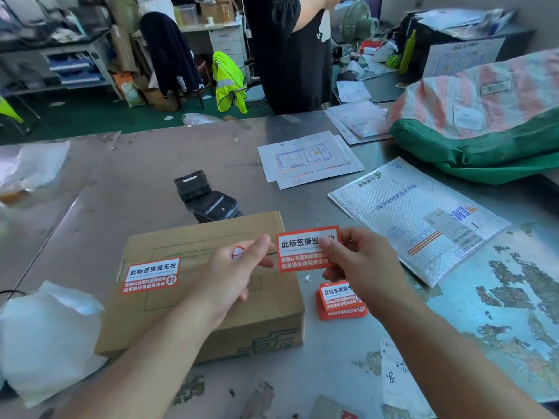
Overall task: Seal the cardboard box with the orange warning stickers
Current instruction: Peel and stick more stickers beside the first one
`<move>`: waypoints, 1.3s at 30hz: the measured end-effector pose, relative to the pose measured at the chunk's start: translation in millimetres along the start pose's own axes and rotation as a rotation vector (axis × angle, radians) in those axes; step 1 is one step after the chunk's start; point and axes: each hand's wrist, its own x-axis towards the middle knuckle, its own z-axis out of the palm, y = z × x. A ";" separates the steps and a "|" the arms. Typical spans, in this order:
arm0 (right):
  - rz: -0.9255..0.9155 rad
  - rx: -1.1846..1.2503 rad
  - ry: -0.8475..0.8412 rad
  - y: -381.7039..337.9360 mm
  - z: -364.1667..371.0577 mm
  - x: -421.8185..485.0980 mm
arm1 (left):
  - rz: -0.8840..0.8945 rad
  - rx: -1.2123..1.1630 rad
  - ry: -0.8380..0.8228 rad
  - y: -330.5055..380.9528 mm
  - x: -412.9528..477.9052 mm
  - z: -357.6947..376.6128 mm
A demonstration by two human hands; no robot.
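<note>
My right grip [360,261] pinches a sticker [298,252] over the box [211,234], right edge; left grip [233,273] pinches a small scrap [238,252].

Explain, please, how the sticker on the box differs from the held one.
The stuck sticker lies flat atop the cardboard box; the held sticker is airborne, pinched by the right hand. The stuck sticker shows whole; the hand covers part of the held sticker. Both are orange and white.

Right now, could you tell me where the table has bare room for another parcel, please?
Bare tabletop lies left of the black printers, beyond the cardboard box. Right of the box is crowded: sticker stack, bubble mailer, papers.
</note>
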 end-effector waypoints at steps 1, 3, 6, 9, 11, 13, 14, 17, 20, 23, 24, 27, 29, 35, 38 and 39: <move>0.006 0.027 -0.032 -0.9 6.9 -1.1 | -0.008 0.001 -0.020 0.1 -4.2 -2.1; 0.013 0.059 -0.086 -0.9 21.9 -3.0 | -0.006 -0.011 0.020 -2.1 -10.4 -6.3; -0.009 0.007 -0.126 -1.3 38.3 -5.7 | -0.007 -0.007 0.161 -9.8 -12.4 -17.4; -0.028 -0.122 -0.125 -3.1 53.9 -6.2 | -0.008 0.005 0.175 -16.8 -12.3 -35.2; -0.033 -0.174 -0.120 -4.3 64.1 -5.8 | -0.009 0.038 0.205 -19.8 -12.2 -45.5; -0.053 -0.180 -0.139 -6.5 74.5 -5.5 | -0.009 0.055 0.233 -21.7 -13.2 -56.3; -0.060 -0.179 -0.146 -8.1 80.0 -5.1 | -0.015 0.055 0.223 -22.8 -14.3 -61.6; -0.040 -0.140 -0.149 -13.0 96.7 -4.6 | -0.046 -0.079 0.132 -26.8 -19.7 -80.8; -0.020 -0.111 -0.163 -17.2 114.5 -6.4 | -0.037 -0.184 0.097 -29.3 -23.0 -98.0; -0.026 -0.146 -0.166 -21.5 127.5 -6.5 | -0.014 -0.222 0.071 -29.0 -22.4 -110.0; -0.025 -0.175 -0.167 -21.4 131.2 -5.4 | 0.000 -0.226 0.066 -31.1 -21.0 -114.3; -0.024 -0.236 -0.121 -18.2 141.7 -3.8 | 0.044 -0.156 0.068 -36.2 -18.0 -125.6; -0.057 -0.291 -0.054 -14.8 146.2 -2.5 | 0.061 -0.149 0.073 -37.5 -15.8 -130.0; -0.216 -0.537 -0.017 -14.2 157.9 -4.2 | 0.089 -0.118 0.051 -43.5 -7.7 -148.6; -0.324 -0.705 -0.028 -14.4 165.8 -10.5 | 0.096 -0.099 0.016 -48.3 -7.1 -154.2; -0.350 -0.750 -0.043 -14.5 168.4 -12.3 | 0.098 -0.106 0.002 -49.3 -7.8 -155.3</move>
